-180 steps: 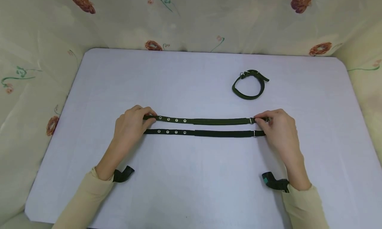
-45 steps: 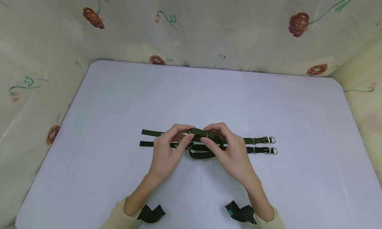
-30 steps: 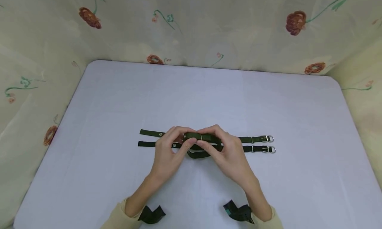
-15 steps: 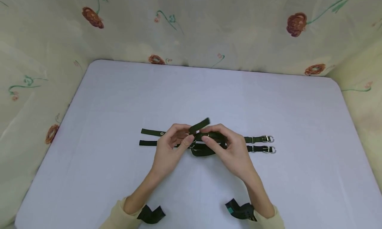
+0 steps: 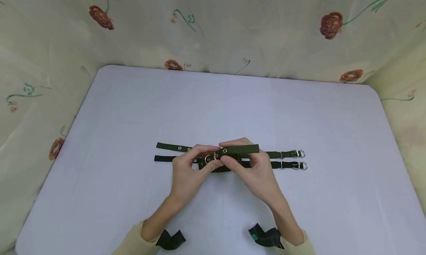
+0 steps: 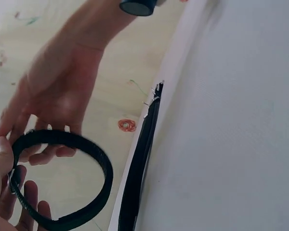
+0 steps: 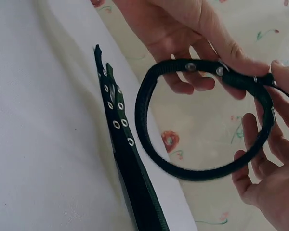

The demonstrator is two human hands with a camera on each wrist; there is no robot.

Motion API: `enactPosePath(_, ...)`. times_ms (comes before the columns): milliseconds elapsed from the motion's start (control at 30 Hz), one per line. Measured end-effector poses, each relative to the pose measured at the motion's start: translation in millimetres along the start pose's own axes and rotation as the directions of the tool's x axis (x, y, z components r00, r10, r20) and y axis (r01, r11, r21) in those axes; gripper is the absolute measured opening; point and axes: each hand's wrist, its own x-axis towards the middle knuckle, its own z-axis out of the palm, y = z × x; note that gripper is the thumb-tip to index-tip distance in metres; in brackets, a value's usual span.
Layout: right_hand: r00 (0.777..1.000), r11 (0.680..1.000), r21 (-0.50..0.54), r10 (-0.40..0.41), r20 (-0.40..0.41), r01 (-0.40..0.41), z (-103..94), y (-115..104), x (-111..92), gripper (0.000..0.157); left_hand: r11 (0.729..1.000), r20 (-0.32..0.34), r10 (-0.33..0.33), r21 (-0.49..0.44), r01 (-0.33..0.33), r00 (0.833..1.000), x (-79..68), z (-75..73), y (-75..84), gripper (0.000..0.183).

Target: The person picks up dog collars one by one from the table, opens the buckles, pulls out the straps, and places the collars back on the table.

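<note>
Above the table, both hands hold a looped dark green collar [image 5: 244, 149] with a buckle, a metal ring and eyelets. My left hand [image 5: 188, 170] pinches it beside the ring and buckle. My right hand [image 5: 251, 168] pinches it between thumb and index finger just right of the buckle. The collar's loose end points right, free of its keeper. In the left wrist view the collar's loop [image 6: 104, 192] hangs between the hands. Beneath the hands, a green collar [image 5: 274, 155] and a darker collar [image 5: 276, 165] lie straight, side by side, their middles partly hidden.
The white table [image 5: 213, 103] extends on all sides of the hands. A pale curtain [image 5: 213, 29] with printed flowers stands behind the table and along its sides. A small black camera [image 5: 171, 240] is worn at the left wrist, another [image 5: 266, 235] at the right.
Earlier the hands lined up the two straight collars; then they picked up the looped collar from the back right. Its tail has since come out of the keeper and swung right.
</note>
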Motion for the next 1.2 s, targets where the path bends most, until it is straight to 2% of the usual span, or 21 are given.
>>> enactPosePath(167,0.997,0.998,-0.029,-0.065,-0.048,0.064,1.9,-1.8,-2.1,0.025,0.994,-0.003,0.077,0.078,-0.077,0.997,-1.3,1.1,-0.7,0.028)
enactPosePath(300,0.996,0.997,-0.034,-0.066,-0.065,0.064,-0.1,-1.7,-3.5,0.024,0.994,0.009,0.075,0.074,-0.076,0.997,-1.1,1.5,-0.3,0.026)
enactPosePath(467,0.995,0.996,-0.056,-0.068,-0.069,0.064,1.0,2.5,-3.2,0.025,1.000,0.022,0.013,0.025,-0.013,1.000,-0.9,2.7,-0.6,0.022)
enactPosePath(600,0.995,0.997,-0.050,-0.064,-0.075,0.060,2.0,6.2,-2.1,0.029,0.989,0.065,-0.086,-0.117,0.094,0.994,-0.1,2.5,-1.4,0.021)
enactPosePath(733,0.997,0.993,-0.111,-0.037,-0.069,0.029,1.2,7.7,-0.9,0.035,0.938,0.136,-0.207,-0.253,0.236,0.969,1.5,-0.7,-1.3,0.024)
enactPosePath(800,0.998,0.984,-0.177,-0.020,-0.062,0.009,0.4,8.2,-0.3,0.033,0.905,0.165,-0.274,-0.290,0.313,0.947,2.7,-2.4,-0.1,0.026)
enactPosePath(933,1.000,0.963,-0.269,0.030,-0.008,-0.031,-1.0,8.4,1.0,0.022,0.818,0.208,-0.397,-0.360,0.448,0.894,4.6,-4.4,1.6,0.028)
enactPosePath(1033,0.997,0.962,-0.268,0.057,0.044,-0.043,-1.0,8.0,1.3,0.019,0.760,0.226,-0.455,-0.405,0.508,0.862,5.8,-5.3,1.4,0.028)
enactPosePath(1200,0.988,0.975,-0.209,0.099,0.122,-0.072,-2.3,8.1,0.7,0.019,0.705,0.243,-0.493,-0.451,0.547,0.835,6.8,-6.2,-0.1,0.023)
